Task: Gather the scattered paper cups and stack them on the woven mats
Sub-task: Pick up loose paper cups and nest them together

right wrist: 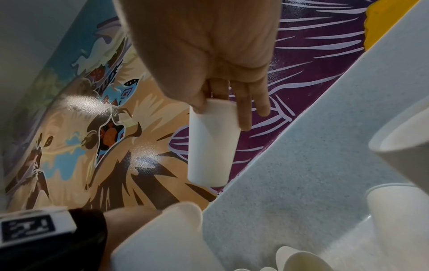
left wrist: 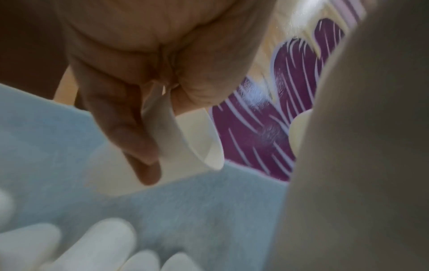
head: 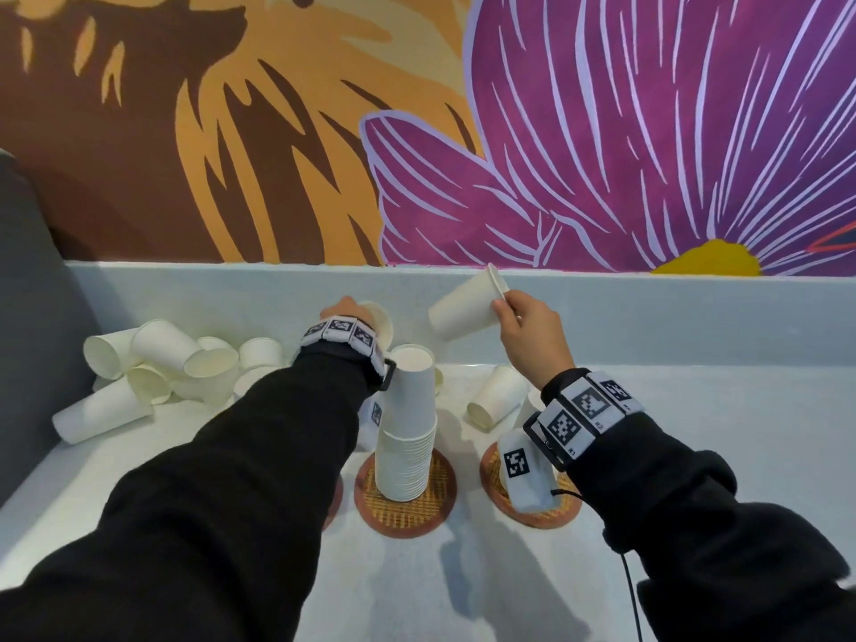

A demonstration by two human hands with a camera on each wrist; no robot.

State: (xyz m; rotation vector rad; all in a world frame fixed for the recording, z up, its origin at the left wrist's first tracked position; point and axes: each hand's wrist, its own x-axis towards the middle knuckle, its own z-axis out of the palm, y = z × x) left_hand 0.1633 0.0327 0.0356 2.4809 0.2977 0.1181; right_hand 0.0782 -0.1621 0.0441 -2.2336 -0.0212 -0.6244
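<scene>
My left hand (head: 348, 310) reaches over the counter and pinches the rim of a white paper cup (head: 379, 322), held on its side behind the tall stack of cups (head: 407, 424). In the left wrist view my fingers (left wrist: 130, 119) and thumb pinch that cup's (left wrist: 195, 143) wall. The stack stands on the middle woven mat (head: 440, 507). To the right, my right hand (head: 504, 302) holds a second cup (head: 465, 312) by its rim in the air, tilted with its base to the left. The right wrist view shows this hand (right wrist: 220, 113) with the cup (right wrist: 212, 146) hanging from thumb and fingers.
Several loose cups (head: 162, 368) lie heaped at the back left beside a grey wall (head: 37, 294). Another cup (head: 498, 396) lies on its side behind the right mat (head: 491, 484), which my wrist camera partly covers. A painted wall rises behind the counter's raised ledge (head: 231, 289).
</scene>
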